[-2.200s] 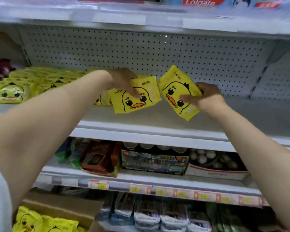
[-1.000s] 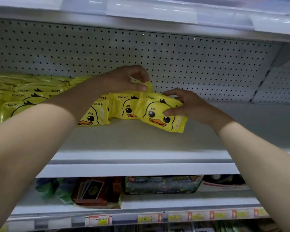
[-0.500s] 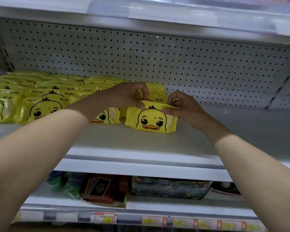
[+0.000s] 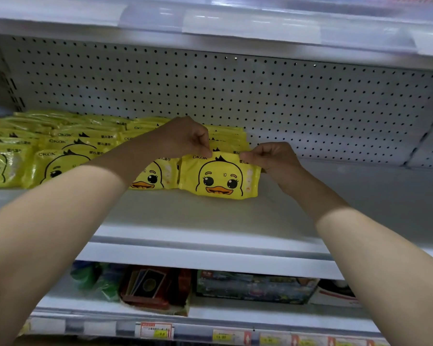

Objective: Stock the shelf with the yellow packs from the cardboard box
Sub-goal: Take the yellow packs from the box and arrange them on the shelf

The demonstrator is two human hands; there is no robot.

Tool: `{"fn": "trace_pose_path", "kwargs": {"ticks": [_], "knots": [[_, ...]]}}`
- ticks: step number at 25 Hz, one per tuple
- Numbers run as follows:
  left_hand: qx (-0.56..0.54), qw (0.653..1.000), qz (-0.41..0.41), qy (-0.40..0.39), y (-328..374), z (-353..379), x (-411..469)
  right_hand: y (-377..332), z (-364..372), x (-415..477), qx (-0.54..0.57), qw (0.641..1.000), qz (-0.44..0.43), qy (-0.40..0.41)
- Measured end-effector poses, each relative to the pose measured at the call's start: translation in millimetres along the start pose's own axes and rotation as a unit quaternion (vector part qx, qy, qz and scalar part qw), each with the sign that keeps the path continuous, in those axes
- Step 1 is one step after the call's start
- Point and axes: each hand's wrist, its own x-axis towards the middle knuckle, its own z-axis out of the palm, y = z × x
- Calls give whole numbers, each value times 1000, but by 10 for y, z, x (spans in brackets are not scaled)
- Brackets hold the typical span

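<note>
From the head view, your left hand (image 4: 185,138) and right hand (image 4: 273,157) each pinch a top corner of the yellow pack (image 4: 219,177), upright on the shelf (image 4: 210,216) at the row's right end. Release unevenly and it may tip forward.

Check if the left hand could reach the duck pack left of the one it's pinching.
Probably yes. That neighbouring pack stands just below the left hand, crossed only by its own forearm; the hand must first release the front pack.
</note>
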Motion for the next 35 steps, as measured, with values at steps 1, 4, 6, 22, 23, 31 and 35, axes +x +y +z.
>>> {"fn": "trace_pose_path", "kwargs": {"ticks": [1, 4, 6, 22, 23, 31, 35], "knots": [[15, 1000, -2, 6, -30, -6, 11, 6, 49, 28, -10, 1000, -8, 3], [56, 998, 6, 34, -138, 61, 13, 51, 160, 86, -45, 999, -21, 11], [62, 995, 17, 71, -238, 110, 6, 83, 156, 129, -63, 996, -31, 48], [-49, 989, -49, 134, -221, 289, 182, 263, 117, 362, -22, 998, 18, 65], [-53, 989, -55, 130, -205, 286, 181, 253, 119, 360, -15, 998, 23, 56], [-63, 988, -80, 114, -210, 251, 211, 204, 129, 348, -4, 997, 22, 68], [-61, 990, -61, 111, -235, 197, 202, 166, 85, 342, -17, 998, 14, 64]]}}
